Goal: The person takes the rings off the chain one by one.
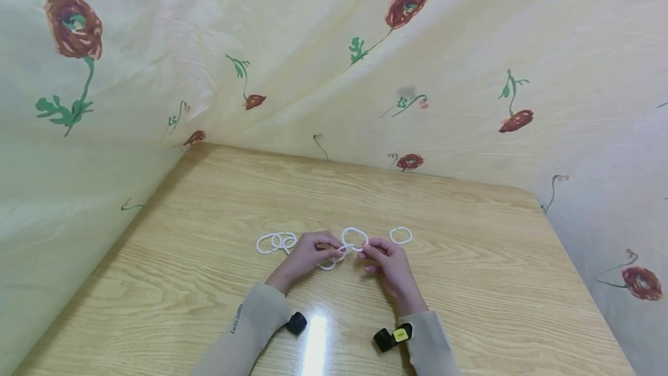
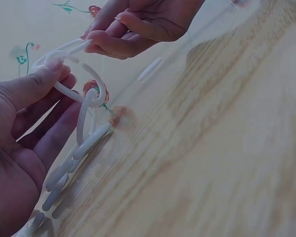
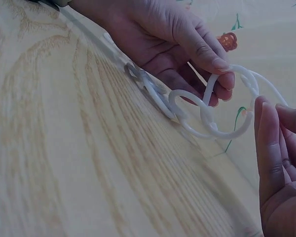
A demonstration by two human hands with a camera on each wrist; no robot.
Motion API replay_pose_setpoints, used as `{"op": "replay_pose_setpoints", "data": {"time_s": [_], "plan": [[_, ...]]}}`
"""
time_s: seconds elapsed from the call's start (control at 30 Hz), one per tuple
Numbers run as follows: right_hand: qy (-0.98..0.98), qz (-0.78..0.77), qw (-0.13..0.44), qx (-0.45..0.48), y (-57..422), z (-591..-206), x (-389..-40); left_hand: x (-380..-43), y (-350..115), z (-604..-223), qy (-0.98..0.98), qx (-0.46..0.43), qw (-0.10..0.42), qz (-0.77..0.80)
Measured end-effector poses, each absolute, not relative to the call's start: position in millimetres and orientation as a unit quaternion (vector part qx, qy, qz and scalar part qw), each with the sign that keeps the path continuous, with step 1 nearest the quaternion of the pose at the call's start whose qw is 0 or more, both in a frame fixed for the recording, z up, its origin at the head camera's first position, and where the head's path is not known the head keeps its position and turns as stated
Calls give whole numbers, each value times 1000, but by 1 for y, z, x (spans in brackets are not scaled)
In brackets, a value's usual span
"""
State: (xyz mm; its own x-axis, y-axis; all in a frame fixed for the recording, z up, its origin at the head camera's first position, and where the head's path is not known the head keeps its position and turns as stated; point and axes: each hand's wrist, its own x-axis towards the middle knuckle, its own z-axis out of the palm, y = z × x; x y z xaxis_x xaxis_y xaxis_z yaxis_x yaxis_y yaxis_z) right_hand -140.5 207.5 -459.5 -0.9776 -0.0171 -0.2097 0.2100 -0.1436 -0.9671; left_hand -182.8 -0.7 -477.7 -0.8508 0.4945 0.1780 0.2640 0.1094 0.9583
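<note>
Between thumb and fingers, my left hand point(image 1: 313, 251) pinches a white plastic ring link point(image 2: 69, 93) at the end of a chain. From it more joined links point(image 2: 82, 121) hang down to the tabletop and trail leftward past the hand, partly hidden behind it. Another white ring point(image 1: 355, 229) is pinched by my right hand point(image 1: 386, 263) at its right side. This ring stands raised and crosses the left hand's link, the two overlapping near the left fingertips point(image 3: 220, 64). Both hands are just above the table, close together.
A single loose white ring point(image 1: 400, 243) lies on the wooden table point(image 1: 469, 283) just beyond my right hand. The chain's far links point(image 1: 265, 252) lie left of my left hand. Flower-patterned cloth point(image 1: 313, 74) hangs behind the table and along its sides.
</note>
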Motion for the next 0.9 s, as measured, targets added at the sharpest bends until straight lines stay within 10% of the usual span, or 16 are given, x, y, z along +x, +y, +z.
{"op": "replay_pose_setpoints", "data": {"time_s": [0.9], "plan": [[645, -752, 70, 121, 206, -460, -142, -183, -1, -477, 739, 254, 82, 619]]}}
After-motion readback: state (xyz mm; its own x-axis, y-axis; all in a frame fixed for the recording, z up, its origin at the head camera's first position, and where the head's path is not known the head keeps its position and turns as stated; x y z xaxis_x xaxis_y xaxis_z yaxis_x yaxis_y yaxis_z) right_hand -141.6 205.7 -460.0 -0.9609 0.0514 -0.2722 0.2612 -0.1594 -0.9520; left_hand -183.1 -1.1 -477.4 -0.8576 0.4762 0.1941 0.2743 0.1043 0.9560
